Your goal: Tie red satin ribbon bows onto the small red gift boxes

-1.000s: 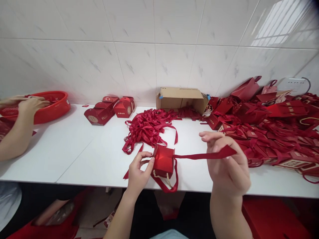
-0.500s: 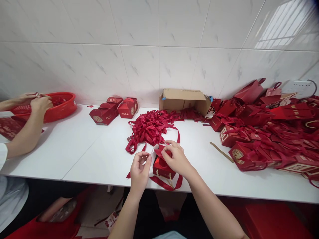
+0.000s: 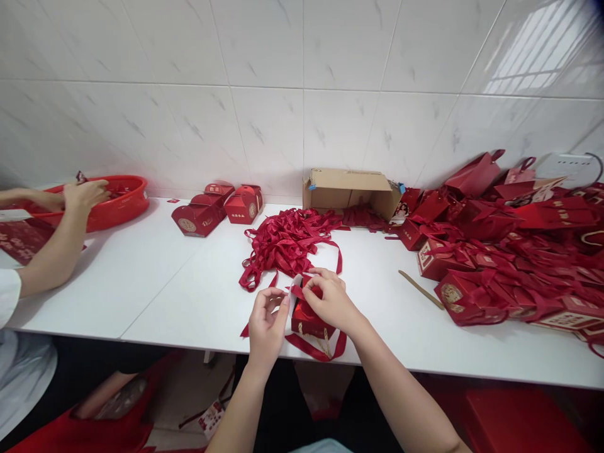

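A small red gift box point(image 3: 311, 326) with a twisted gold cord point(image 3: 326, 343) on its front stands near the table edge, its top partly unfolded. My left hand point(image 3: 268, 324) pinches the white-backed flap point(image 3: 296, 284) on its left side between thumb and fingers. Over the top, my right hand point(image 3: 333, 302) is closed on a short piece of red ribbon point(image 3: 296, 291) beside that flap; the fingertips partly hide it. A longer red ribbon point(image 3: 314, 353) loops under and in front of the box. Just behind lies a tangled pile of red ribbons point(image 3: 285, 242).
An open cardboard box point(image 3: 352, 180) stands against the tiled wall. Finished-looking red boxes point(image 3: 509, 283) crowd the right side, with a gold strip point(image 3: 419, 289) before them. More red boxes point(image 3: 201, 214) sit at back left. A co-worker's hands point(image 3: 78, 195) are over a red basin point(image 3: 117, 204).
My right hand has shifted slightly left, bringing the red ribbon piece up against the white-backed flap. My left hand stays nearly still. The co-worker's hands have moved over the basin.
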Demonstrator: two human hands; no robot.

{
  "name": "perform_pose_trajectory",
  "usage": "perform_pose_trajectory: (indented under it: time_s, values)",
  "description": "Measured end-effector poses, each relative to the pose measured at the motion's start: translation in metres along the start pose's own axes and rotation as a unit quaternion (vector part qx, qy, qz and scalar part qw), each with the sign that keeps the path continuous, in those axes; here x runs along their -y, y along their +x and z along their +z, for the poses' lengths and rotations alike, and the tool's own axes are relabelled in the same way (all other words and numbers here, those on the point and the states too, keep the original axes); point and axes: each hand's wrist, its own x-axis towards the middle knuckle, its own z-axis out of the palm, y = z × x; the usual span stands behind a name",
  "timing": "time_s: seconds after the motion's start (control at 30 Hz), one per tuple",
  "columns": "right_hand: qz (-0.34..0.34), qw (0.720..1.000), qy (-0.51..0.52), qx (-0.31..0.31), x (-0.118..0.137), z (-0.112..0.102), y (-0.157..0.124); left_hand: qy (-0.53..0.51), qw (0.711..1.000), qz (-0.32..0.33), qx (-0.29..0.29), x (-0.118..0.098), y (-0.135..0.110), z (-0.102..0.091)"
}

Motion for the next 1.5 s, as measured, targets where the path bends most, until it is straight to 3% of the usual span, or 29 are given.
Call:
perform_pose_trajectory:
  time_s: [0.4,0.5,0.63,0.77,0.83,0.87,0.97,1.07,1.27,1.37,1.5]
  values:
    - [-0.042,0.999,0.009,-0.002,0.000,0.002,0.003,0.053,0.995,-0.024,0.085,-0.009,0.006,-0.006]
    - [-0.043,0.996,0.031,-0.070,-0.007,-0.005,-0.003,0.091,0.994,-0.025,0.058,-0.002,0.010,-0.017]
    - [-0.037,0.986,0.085,-0.140,-0.036,-0.021,-0.027,0.213,0.975,-0.057,-0.010,0.019,0.019,-0.057]
    - [0.034,0.986,0.136,-0.091,-0.069,-0.023,-0.059,0.381,0.919,-0.084,-0.053,0.037,0.023,-0.089]
    - [0.057,0.982,0.175,-0.044,-0.078,-0.015,-0.070,0.441,0.892,-0.061,-0.075,0.039,0.023,-0.087]
    - [0.059,0.978,0.197,-0.025,-0.081,-0.009,-0.073,0.442,0.893,-0.036,-0.079,0.039,0.023,-0.081]
    - [0.056,0.960,0.273,-0.009,-0.084,0.008,-0.075,0.310,0.950,0.033,-0.012,0.035,0.025,-0.053]
    - [0.071,0.938,0.337,-0.028,-0.086,0.017,-0.072,0.136,0.984,0.000,0.113,0.029,0.030,-0.027]
    - [0.091,0.913,0.396,-0.030,-0.088,0.002,-0.073,0.048,0.959,-0.092,0.265,0.019,0.039,-0.010]
    - [0.108,0.910,0.399,-0.037,-0.088,-0.010,-0.073,0.031,0.946,-0.131,0.296,0.016,0.039,-0.011]
    - [0.142,0.938,0.314,-0.025,-0.092,-0.029,-0.070,0.013,0.945,-0.145,0.293,0.014,0.039,-0.014]
